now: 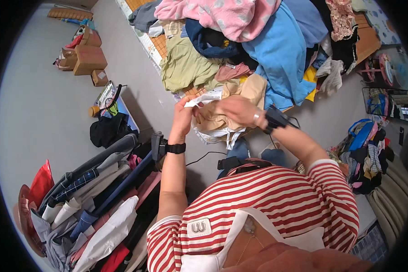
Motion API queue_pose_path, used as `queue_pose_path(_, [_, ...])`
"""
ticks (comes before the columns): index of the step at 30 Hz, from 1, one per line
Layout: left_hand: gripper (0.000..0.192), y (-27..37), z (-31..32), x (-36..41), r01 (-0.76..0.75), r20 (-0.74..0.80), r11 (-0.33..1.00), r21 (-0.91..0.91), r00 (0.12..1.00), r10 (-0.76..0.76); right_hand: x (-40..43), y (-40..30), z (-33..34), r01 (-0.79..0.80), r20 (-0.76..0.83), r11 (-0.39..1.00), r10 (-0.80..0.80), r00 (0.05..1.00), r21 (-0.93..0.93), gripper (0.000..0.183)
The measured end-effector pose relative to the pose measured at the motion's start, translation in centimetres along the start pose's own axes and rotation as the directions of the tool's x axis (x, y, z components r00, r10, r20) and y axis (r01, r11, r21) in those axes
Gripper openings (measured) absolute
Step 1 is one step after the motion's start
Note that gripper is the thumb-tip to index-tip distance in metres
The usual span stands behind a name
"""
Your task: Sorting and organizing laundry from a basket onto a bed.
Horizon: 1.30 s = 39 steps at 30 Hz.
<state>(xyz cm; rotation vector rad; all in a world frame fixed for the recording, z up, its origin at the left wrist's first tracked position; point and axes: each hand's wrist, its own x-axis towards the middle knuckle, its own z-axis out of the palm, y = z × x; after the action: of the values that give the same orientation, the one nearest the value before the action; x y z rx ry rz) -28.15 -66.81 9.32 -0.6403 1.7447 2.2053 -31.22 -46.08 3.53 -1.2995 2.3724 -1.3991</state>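
Note:
My left hand point(185, 114) pinches a white fabric band point(207, 97) between thumb and fingers. The band lies along the edge of a beige cloth garment point(250, 90), which is bunched up at the near edge of the bed. Over the garment's folds, my right hand point(236, 110) is blurred, and its fingertips are too unclear to tell whether they grip the cloth. White ties point(233, 136) hang down from the garment toward my knees. Just beyond it lie a light green garment point(187, 64), a dusty pink piece point(233, 71) and a bright blue garment point(278, 57).
A pink fleece point(221, 17) tops the clothes pile on the bed mat point(367, 40). Hanging clothes point(105, 207) crowd the left. Cardboard boxes point(90, 59) stand by the wall. At right are a fan point(386, 69), a mirror point(387, 103) and another clothes heap point(369, 156).

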Motion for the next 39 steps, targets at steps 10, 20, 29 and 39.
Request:
queue_pose_path(10, [0.029,3.4,1.6,-0.2,0.109,0.373,0.918,0.382,0.89,-0.261,-5.3,2.6,0.4,-0.528,-0.157,0.546,0.777,0.61,0.65,0.075])
queue_pose_path(20, [0.037,0.4,3.7,-2.1,-0.16,0.22,0.957,0.243,0.97,0.106,-2.7,2.0,6.4,0.131,0.222,0.784,0.008,0.975,-0.606,0.029])
queue_pose_path(29, [0.035,0.4,5.1,-2.6,-0.276,0.46,0.896,0.347,0.883,0.094,-2.8,15.6,11.7,-0.147,-0.273,0.984,0.116,0.955,-0.096,0.027])
queue_pose_path(39, [0.084,-6.9,4.8,0.7,-0.516,0.52,-0.076,0.853,0.853,0.047,-12.6,0.7,-1.6,-0.603,-0.363,0.797,0.575,0.733,0.044,0.029])
